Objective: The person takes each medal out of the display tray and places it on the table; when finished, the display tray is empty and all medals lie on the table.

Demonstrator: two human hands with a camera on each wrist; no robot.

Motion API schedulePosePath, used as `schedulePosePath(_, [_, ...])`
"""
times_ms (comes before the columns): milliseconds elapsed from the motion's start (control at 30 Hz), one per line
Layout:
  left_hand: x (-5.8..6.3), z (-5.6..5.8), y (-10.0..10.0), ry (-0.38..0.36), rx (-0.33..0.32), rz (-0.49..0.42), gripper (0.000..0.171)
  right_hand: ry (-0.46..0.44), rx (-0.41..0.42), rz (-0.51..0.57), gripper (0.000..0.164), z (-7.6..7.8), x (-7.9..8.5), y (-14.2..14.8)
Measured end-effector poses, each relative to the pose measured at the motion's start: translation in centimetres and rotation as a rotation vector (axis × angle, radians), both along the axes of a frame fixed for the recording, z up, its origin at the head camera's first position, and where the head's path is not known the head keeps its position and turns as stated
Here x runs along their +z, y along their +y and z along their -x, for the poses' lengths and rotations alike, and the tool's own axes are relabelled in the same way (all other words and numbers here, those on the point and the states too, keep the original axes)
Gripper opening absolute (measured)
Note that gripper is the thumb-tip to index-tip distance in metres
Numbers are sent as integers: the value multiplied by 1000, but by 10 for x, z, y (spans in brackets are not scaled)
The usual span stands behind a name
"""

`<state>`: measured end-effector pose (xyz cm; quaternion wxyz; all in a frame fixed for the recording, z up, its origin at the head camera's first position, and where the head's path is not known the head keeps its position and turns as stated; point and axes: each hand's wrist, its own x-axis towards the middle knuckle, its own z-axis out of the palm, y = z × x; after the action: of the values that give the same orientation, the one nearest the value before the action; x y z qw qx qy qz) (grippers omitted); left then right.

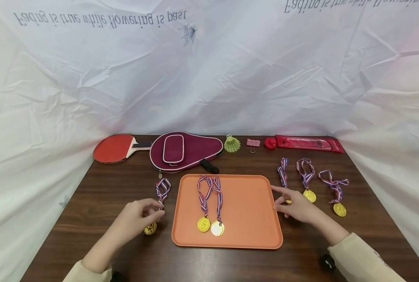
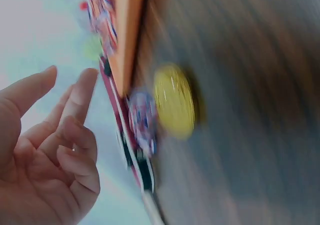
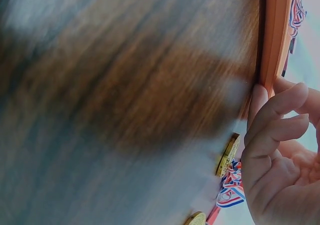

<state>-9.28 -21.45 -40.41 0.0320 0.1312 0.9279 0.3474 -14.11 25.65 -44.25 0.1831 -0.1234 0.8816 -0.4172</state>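
My left hand (image 1: 142,213), its thumb and fingers apart, is over a gold medal (image 1: 150,228) with a striped ribbon (image 1: 162,188), left of the orange tray (image 1: 244,211). In the left wrist view the hand (image 2: 55,140) holds nothing, and that medal (image 2: 174,101) lies beyond the fingertips. My right hand (image 1: 297,205) touches the tray's right rim with spread fingertips, partly covering a medal with a ribbon (image 1: 282,172). The right wrist view shows fingertips (image 3: 257,99) against the tray's side (image 3: 275,35). Two gold medals (image 1: 204,224) (image 1: 218,228) lie on the tray, ribbons stretched toward its far edge.
Right of the tray lie two more medals (image 1: 309,195) (image 1: 339,209). Along the back are a red table tennis bat (image 1: 113,149), a maroon bat case (image 1: 195,150), a shuttlecock (image 1: 232,144), a pink binder clip (image 1: 253,143), a small red object (image 1: 270,143) and a red pouch (image 1: 308,143).
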Motion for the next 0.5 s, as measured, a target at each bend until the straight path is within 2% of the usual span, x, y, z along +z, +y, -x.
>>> schedulePosePath(133, [-6,-2,24,-2,-56,-73,12,-7,-4,0,62,0,0,1])
schedulePosePath(300, [-16,-3,49,15,-112,-68,13,-5,-5,-6,61,1,2,0])
schedulePosePath(500, [-24,-4,68,-1,-151,-54,20,-10,-8,-12,62,-1,4,-1])
